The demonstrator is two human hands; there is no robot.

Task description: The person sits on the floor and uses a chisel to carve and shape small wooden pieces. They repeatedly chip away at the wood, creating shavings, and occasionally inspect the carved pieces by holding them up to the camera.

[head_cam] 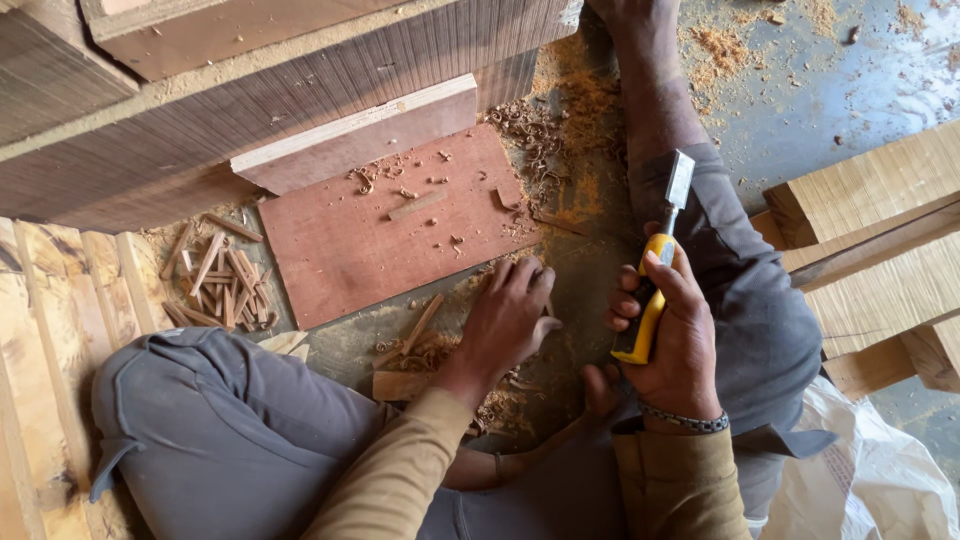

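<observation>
My right hand (672, 335) grips a chisel (655, 262) by its yellow handle, with the flat metal blade pointing up and away over my grey trouser leg. My left hand (508, 318) rests palm down on the floor just past the near right corner of a reddish wooden board (350, 250), fingers curled over something small that I cannot make out. Small wood chips lie scattered on the board. I sit on the floor with both legs spread around the work.
A pile of short wooden slivers (222, 285) lies left of the board. A reddish plank (355, 135) leans against big dark timber blocks (150, 150) behind. Pale wooden beams (870, 215) stack at the right, a white sack (880, 480) at bottom right. Sawdust and shavings (560, 140) cover the floor.
</observation>
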